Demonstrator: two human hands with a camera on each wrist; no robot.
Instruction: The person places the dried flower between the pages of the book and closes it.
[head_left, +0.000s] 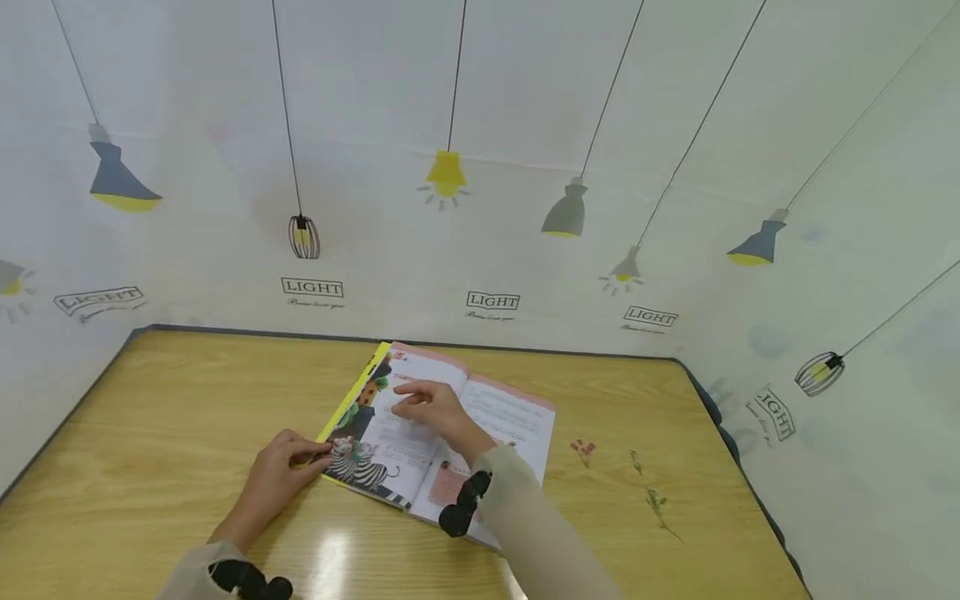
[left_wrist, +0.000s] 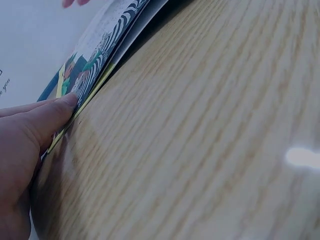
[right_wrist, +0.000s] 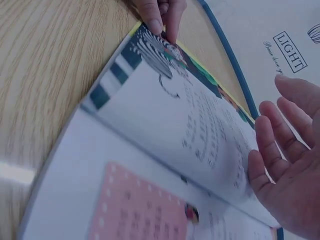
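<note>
An open picture book [head_left: 480,400] lies on the wooden table, with zebras drawn down its left page and a pink text box on the right page. My left hand [head_left: 281,471] pinches the book's left edge near the zebras. In the left wrist view, the thumb of that left hand [left_wrist: 30,135] lies on top of the page at the edge. Over the left page hovers my right hand [head_left: 435,412], its fingers loosely bent. Nothing shows between the fingers of the right hand [right_wrist: 287,145] in the right wrist view.
To the right of the book lie a small red flower sprig [head_left: 582,451] and green sprigs [head_left: 657,504] on the wooden table [head_left: 195,392]. Behind the table hangs a white wall covering [head_left: 375,183] printed with lamps. Both wrists wear black bands over pale sleeves.
</note>
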